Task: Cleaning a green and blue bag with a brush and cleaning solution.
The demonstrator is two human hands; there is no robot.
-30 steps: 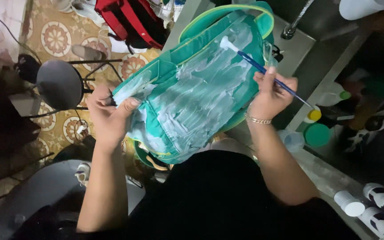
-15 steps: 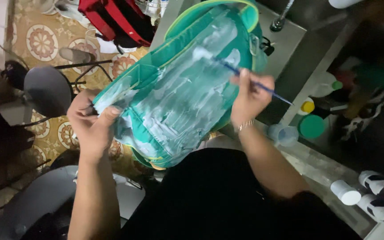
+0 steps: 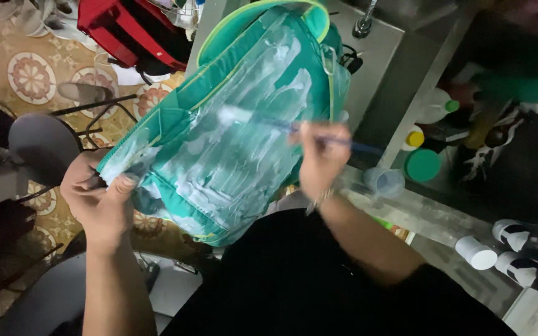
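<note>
- Since the earlier frame, the right hand (image 3: 322, 158) is sitting lower on the bag, and the brush tip is now reaching toward the middle of the front panel rather than its upper edge.
- Right fingers are closing around a thin blue-handled paintbrush (image 3: 319, 138); motion blur is hiding the exact grip.
- Left hand (image 3: 98, 199) is pinching the lower corner of the teal fabric backpack with lime-green piping (image 3: 231, 124), fingers shut on the cloth, keeping the panel taut.
- Backpack is being held up in front of the body, above the patterned tile floor (image 3: 29, 78), its front streaked with white paint.
- Judgement: keeping the cloth stretched and stroking evenly over the thin teal gaps should give cleaner coverage.
- Small clear plastic cup (image 3: 386, 182) is standing on the desk (image 3: 431, 214) near the right wrist.
</note>
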